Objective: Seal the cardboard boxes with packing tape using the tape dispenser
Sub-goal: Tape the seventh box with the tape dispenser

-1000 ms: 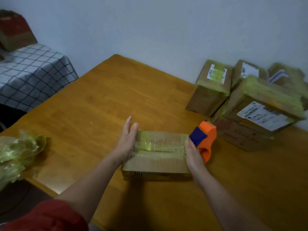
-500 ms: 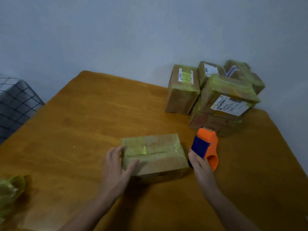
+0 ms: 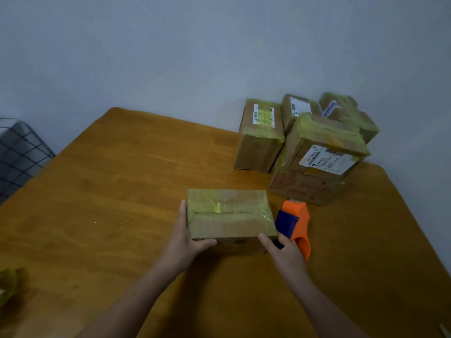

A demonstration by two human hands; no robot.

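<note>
A small cardboard box (image 3: pixel 229 215) lies flat in the middle of the wooden table (image 3: pixel 109 191), its top covered in yellowish-green tape. My left hand (image 3: pixel 185 242) grips its near left corner, with the fingers along the left side and the thumb on the front face. My right hand (image 3: pixel 284 252) sits at the near right corner, its thumb touching the box. The fingers hold the orange and blue tape dispenser (image 3: pixel 294 220), which stands just right of the box.
A pile of several taped cardboard boxes (image 3: pixel 314 152) with shipping labels stands at the back right against the wall. A wad of green tape (image 3: pixel 6 284) lies at the table's left edge. A checked cloth (image 3: pixel 17 152) is off the table to the left.
The view has swung right and up. My left hand went from the box's far left side to its near left corner. The box has turned a little. My right hand stays beside it with the dispenser.
</note>
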